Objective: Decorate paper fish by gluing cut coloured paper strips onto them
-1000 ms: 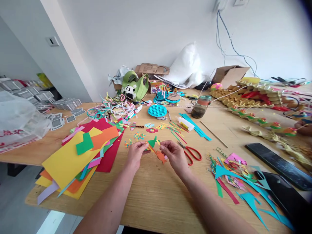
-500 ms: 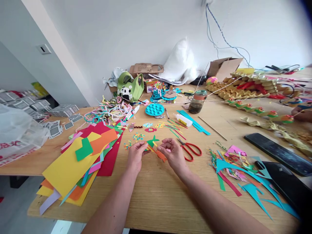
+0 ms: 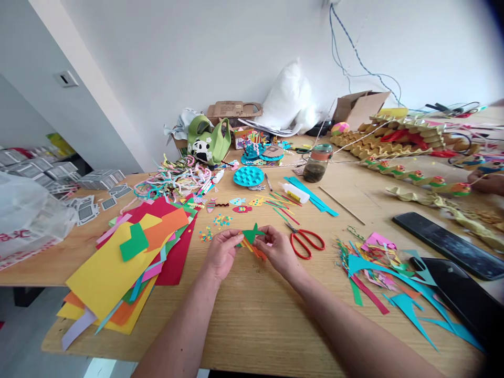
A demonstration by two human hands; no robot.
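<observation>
Between my hands is a green paper fish [image 3: 252, 233], with its tail pointing up to the right. My left hand [image 3: 221, 254] pinches its left end, and my right hand [image 3: 279, 252] has its fingers closed on the right side. Just below the fish, orange and yellow paper [image 3: 256, 252] shows between the hands, partly hidden by the fingers. Red-handled scissors [image 3: 307, 242] lie right of my right hand. Small paper dots [image 3: 222, 220] and finished-looking paper fish, one of them red [image 3: 242, 209], lie beyond my hands.
Coloured paper sheets [image 3: 102, 262] are piled at left. Paper scraps [image 3: 374, 262] and two black phones [image 3: 449, 244] lie at right. Farther back are a glue bottle [image 3: 296, 192], a jar [image 3: 316, 164], a blue scalloped disc [image 3: 248, 177] and egg cartons [image 3: 413, 134]. Another person's hand [image 3: 486, 182] shows at the right edge.
The green fish has been raised between my hands, over the orange and yellow paper. My right hand has moved slightly and its fingers have closed in on the fish.
</observation>
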